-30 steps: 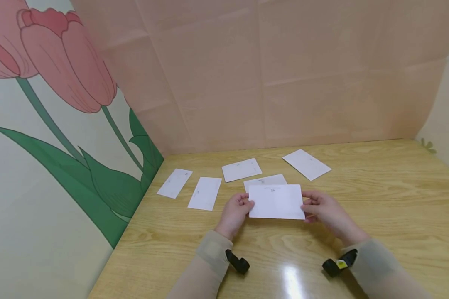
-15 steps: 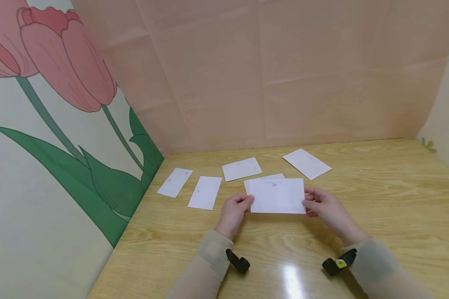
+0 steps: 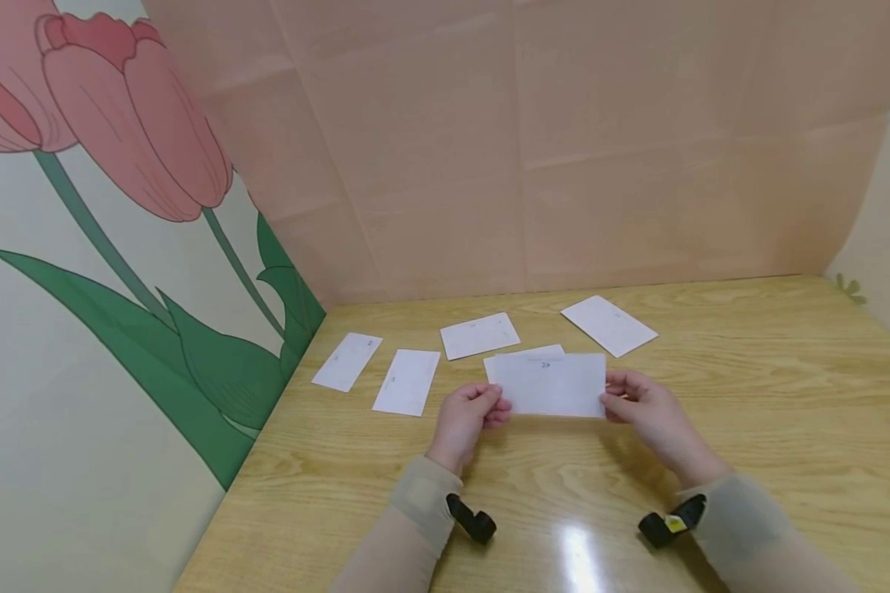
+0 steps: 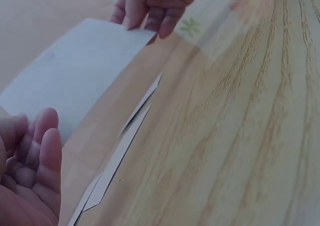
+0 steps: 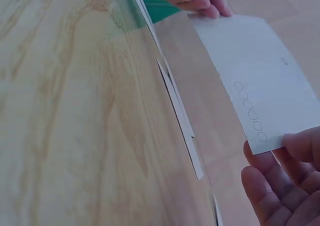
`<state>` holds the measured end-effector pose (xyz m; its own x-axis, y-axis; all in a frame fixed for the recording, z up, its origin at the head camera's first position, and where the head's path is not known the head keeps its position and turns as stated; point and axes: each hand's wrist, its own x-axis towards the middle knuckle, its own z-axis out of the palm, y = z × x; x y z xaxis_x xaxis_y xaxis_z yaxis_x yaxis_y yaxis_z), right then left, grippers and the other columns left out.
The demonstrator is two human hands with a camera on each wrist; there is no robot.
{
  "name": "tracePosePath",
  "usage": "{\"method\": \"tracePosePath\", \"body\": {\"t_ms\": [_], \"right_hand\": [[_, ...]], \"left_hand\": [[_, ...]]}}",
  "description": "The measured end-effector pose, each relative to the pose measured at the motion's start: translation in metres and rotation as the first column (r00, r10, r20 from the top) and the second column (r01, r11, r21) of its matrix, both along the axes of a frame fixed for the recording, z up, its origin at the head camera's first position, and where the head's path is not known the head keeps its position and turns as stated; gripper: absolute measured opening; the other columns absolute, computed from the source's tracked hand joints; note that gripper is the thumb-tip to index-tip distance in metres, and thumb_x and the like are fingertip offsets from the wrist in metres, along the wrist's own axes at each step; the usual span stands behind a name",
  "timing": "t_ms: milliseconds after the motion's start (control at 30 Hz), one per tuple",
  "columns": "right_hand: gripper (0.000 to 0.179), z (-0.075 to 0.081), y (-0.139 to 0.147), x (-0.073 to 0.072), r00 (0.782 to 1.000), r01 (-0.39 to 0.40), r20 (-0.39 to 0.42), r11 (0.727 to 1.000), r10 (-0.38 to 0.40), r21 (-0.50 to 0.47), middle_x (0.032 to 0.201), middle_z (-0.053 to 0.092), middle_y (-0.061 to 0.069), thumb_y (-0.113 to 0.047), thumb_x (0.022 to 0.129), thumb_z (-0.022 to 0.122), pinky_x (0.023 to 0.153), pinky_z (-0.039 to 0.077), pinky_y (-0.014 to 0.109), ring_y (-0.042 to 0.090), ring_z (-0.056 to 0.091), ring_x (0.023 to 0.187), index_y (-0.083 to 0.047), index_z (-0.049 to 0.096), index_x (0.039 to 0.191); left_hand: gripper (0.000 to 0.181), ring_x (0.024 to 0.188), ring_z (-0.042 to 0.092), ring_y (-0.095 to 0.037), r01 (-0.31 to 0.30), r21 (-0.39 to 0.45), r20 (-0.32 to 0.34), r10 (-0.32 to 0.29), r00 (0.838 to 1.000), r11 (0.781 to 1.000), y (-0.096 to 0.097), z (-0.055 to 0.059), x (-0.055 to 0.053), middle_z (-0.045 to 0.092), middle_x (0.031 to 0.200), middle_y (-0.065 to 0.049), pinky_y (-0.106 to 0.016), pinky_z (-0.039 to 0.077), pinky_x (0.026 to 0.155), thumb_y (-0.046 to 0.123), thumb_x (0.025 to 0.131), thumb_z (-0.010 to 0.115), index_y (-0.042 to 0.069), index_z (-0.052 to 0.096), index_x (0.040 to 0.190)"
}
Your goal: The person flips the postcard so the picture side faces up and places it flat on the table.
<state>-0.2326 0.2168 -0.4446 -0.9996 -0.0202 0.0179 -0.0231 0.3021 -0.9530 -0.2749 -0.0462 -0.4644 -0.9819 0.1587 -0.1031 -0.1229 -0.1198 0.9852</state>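
A white rectangular card (image 3: 552, 387) is held up over the wooden table, level across both hands. My left hand (image 3: 468, 420) pinches its left edge, thumb in front, with other fingers curled below the edge. At the opposite edge, my right hand (image 3: 645, 413) grips the card between thumb and fingers. A small dark mark sits near the card's top edge in the head view. A row of small printed circles (image 5: 248, 104) runs along its lower edge in the right wrist view. Just behind it lies another white card (image 3: 491, 363), mostly hidden by the held one.
Several more white cards lie flat on the wooden table (image 3: 778, 395): two at the left (image 3: 347, 362), one at back centre (image 3: 480, 336) and one at back right (image 3: 609, 325). A pinkish sheet (image 3: 445, 148) hangs behind; a tulip-painted wall (image 3: 81, 371) bounds the left side.
Both hands have raised the held card slightly, and it looks shorter now, tilted differently. More of the left fingers shows under its left corner. The cards on the table have not moved.
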Motion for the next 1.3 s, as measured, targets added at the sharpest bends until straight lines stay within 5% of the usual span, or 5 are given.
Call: {"method": "tracePosePath", "body": {"t_ms": [433,933,1100,1300], "right_hand": [[0.027,-0.0029,0.0001,0.0016,0.988,0.092,-0.142,0.977,-0.066,0.192,0.104,0.064,0.013,-0.022,0.095,0.062,0.072,0.048,0.018,0.009,0.056,0.087,0.002,0.063,0.108],[0.023,-0.0043,0.0011,0.0021,0.980,0.123,-0.179,0.970,-0.085,0.210,0.102,0.067,0.014,-0.021,0.097,0.059,0.066,0.047,0.022,0.012,0.054,0.082,-0.002,0.066,0.108],[0.026,-0.0058,0.0024,0.0023,0.977,0.129,-0.196,0.962,-0.082,0.239,0.111,0.066,0.013,-0.022,0.098,0.057,0.071,0.048,0.019,0.010,0.057,0.092,-0.005,0.065,0.116],[0.023,-0.0046,0.0015,0.0016,0.977,0.136,-0.191,0.962,-0.091,0.236,0.123,0.063,0.015,-0.014,0.098,0.054,0.072,0.045,0.012,0.027,0.054,0.111,-0.004,0.066,0.115]], "left_hand": [[0.032,0.082,0.068,-0.020,-0.010,0.095,-0.002,0.010,1.000,0.995,0.0026,0.0015,-0.0004,0.070,0.095,-0.016,-0.033,0.055,0.077,0.026,0.097,0.057,-0.003,0.066,0.106],[0.037,0.089,0.068,-0.022,0.050,0.156,-0.004,-0.050,0.999,0.986,0.0009,0.0014,0.0028,0.069,0.104,-0.017,-0.035,0.054,0.084,0.032,0.096,0.059,-0.002,0.064,0.106],[0.036,0.090,0.068,-0.023,0.061,0.185,-0.005,-0.061,0.998,0.981,0.0026,0.0022,0.0033,0.070,0.102,-0.012,-0.038,0.053,0.086,0.025,0.093,0.063,-0.006,0.061,0.112],[0.020,0.082,0.068,-0.019,0.039,0.205,0.033,-0.047,0.998,0.978,0.0039,0.0028,0.0032,0.070,0.096,-0.010,-0.036,0.054,0.081,0.012,0.091,0.061,0.000,0.066,0.106]]}}
